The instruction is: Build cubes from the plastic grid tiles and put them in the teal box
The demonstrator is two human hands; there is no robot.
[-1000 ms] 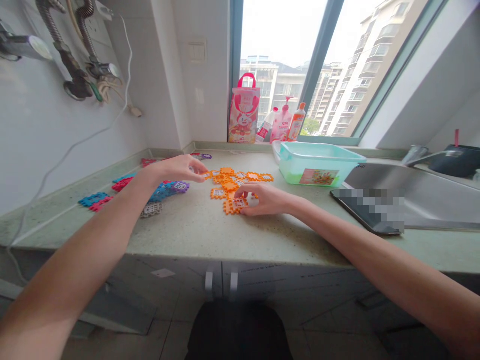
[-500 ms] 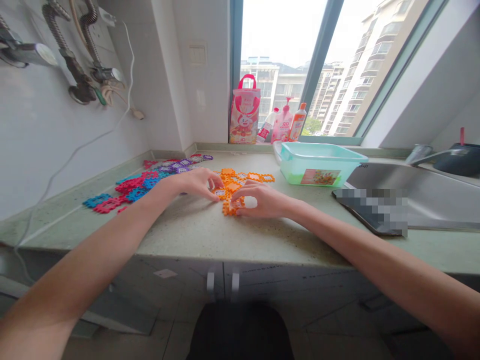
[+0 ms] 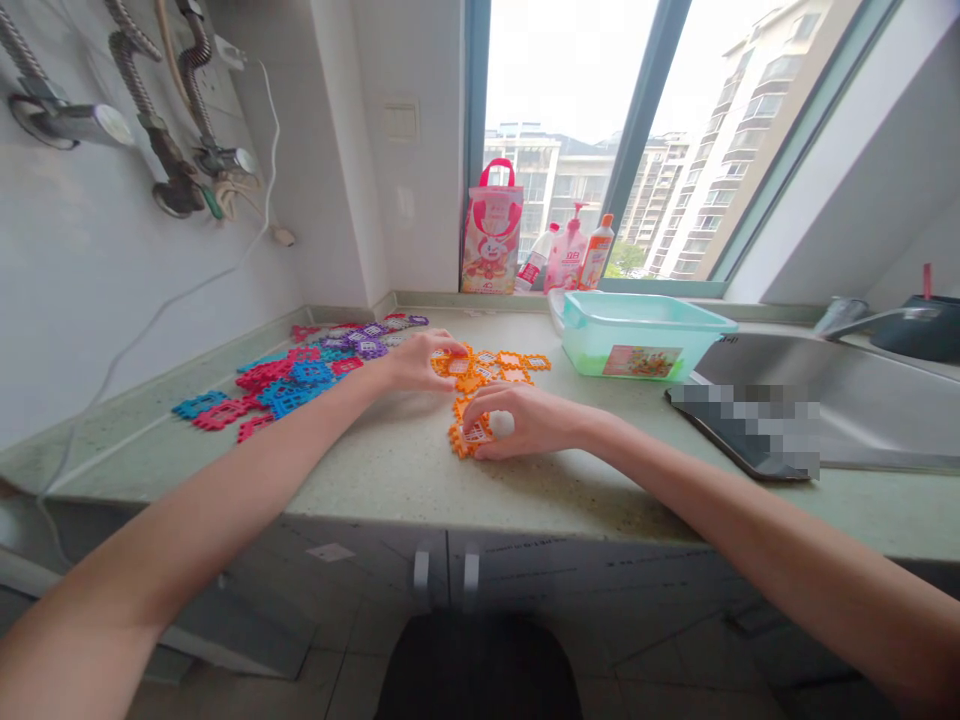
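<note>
Several orange interlocking plastic tiles [image 3: 516, 362] with square notched edges lie in a cluster on the counter. My left hand [image 3: 420, 362] reaches in from the left, thumb and fingers closed round an orange tile [image 3: 456, 367] at the cluster's left side. Nearer the counter's front, my right hand [image 3: 536, 420] pinches the edge of other orange tiles [image 3: 471, 437]. A small white patch [image 3: 502, 424] shows in the loop of its thumb and fingers; I cannot make out what it is. Left of my hands are piled blue tiles [image 3: 289, 395], red tiles [image 3: 225, 412] and purple tiles [image 3: 370, 347].
A clear green plastic bin [image 3: 649, 320] stands right of the tiles. Beyond it are a steel sink [image 3: 847, 400] and a dark flat object [image 3: 739, 435], partly blurred out. A pink bag [image 3: 491, 240] and several bottles [image 3: 570, 255] line the windowsill. A white cable [image 3: 165, 290] hangs at left.
My left hand has moved slightly away from me and right, with its fingers on an orange tile. My right hand keeps its hold, a little nearer to me. The view has tilted slightly.
</note>
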